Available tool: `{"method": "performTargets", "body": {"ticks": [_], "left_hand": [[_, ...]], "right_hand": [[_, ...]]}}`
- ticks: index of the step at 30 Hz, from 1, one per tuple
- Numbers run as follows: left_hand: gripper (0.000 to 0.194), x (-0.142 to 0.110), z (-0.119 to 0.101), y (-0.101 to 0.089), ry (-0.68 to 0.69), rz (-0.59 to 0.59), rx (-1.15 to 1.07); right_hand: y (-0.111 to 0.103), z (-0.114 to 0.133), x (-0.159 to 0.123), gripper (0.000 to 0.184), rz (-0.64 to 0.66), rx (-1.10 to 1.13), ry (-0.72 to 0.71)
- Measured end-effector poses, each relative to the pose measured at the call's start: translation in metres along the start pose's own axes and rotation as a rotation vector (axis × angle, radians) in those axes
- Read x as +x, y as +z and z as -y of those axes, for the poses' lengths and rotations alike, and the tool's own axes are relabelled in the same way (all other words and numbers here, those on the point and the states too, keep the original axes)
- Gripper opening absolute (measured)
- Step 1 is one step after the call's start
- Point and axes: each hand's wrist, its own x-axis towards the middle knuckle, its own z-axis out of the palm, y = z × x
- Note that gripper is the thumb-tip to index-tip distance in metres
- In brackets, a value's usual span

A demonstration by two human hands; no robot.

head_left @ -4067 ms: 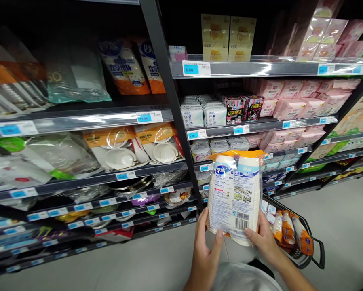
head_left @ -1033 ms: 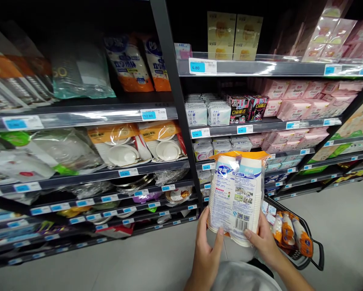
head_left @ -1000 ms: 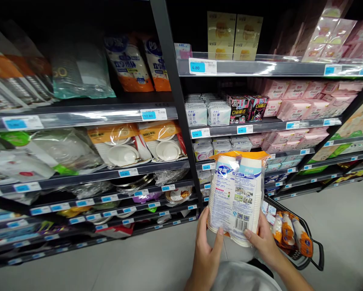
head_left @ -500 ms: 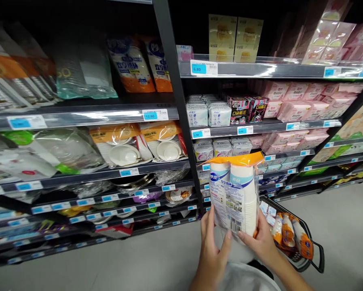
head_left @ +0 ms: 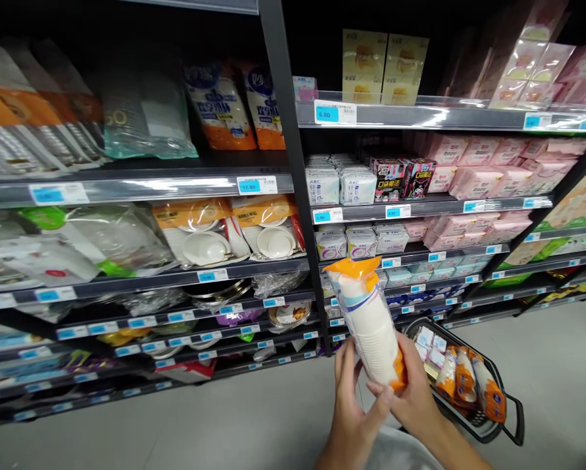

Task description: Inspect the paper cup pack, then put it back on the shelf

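Note:
A clear pack of white paper cups (head_left: 371,326) with orange ends is held in front of me, tilted and turned side-on. My left hand (head_left: 352,398) grips its lower left side, with the thumb near the bottom edge. On the lower right, my right hand (head_left: 415,391) is closed around the pack. To the right stands a black shopping basket (head_left: 489,375) with a handle. Inside it lie several orange-and-white packs (head_left: 465,375) and some small white-and-pink packs (head_left: 431,346).
Left shelves hold bagged plates (head_left: 207,248), similar cup packs (head_left: 219,108) and plastic bags (head_left: 141,111). Right shelves carry pink packs (head_left: 498,176), white packs (head_left: 357,186) and yellow boxes (head_left: 364,65). A dark upright post (head_left: 293,156) divides the shelves. Grey floor (head_left: 215,424) lies below.
Both hands have turned the pack from its printed back to its narrow side, and it sits slightly lower. The view has shifted slightly; the basket's contents show more fully.

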Motion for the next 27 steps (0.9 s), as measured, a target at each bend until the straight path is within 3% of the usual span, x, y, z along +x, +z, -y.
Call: {"method": "performTargets", "body": {"ticks": [4,7,10,13,18,21,24,27], "left_hand": [[0.085,0.005,0.002,-0.008,-0.167,-0.066,-0.373],[0.089,0.008,-0.004,-0.014,-0.362,-0.266,-0.523],[0.083,0.011,-0.011,-0.017,-0.44,-0.417,-0.645],[0.068,0.011,-0.014,-0.019,-0.462,-0.47,-0.725],[0.063,0.008,-0.014,-0.03,-0.456,-0.496,-0.761],[0.066,0.005,-0.018,-0.04,-0.433,-0.522,-0.757],[0.069,0.0,-0.021,-0.05,-0.439,-0.516,-0.77],[0.07,-0.008,-0.019,-0.057,-0.445,-0.507,-0.779]], "right_hand": [[-0.004,0.024,-0.003,0.082,0.105,-0.16,-0.296],[-0.006,0.04,-0.002,0.077,0.215,-0.249,-0.466],[-0.007,0.051,0.003,0.06,0.299,-0.271,-0.567],[-0.006,0.056,0.008,0.05,0.336,-0.232,-0.598],[-0.003,0.052,0.008,0.054,0.373,-0.066,-0.554],[0.002,0.04,0.009,0.052,0.187,0.059,-0.461],[0.008,0.026,0.015,0.042,-0.044,0.205,-0.195],[0.012,0.021,0.026,0.04,-0.017,0.436,0.146]]}}
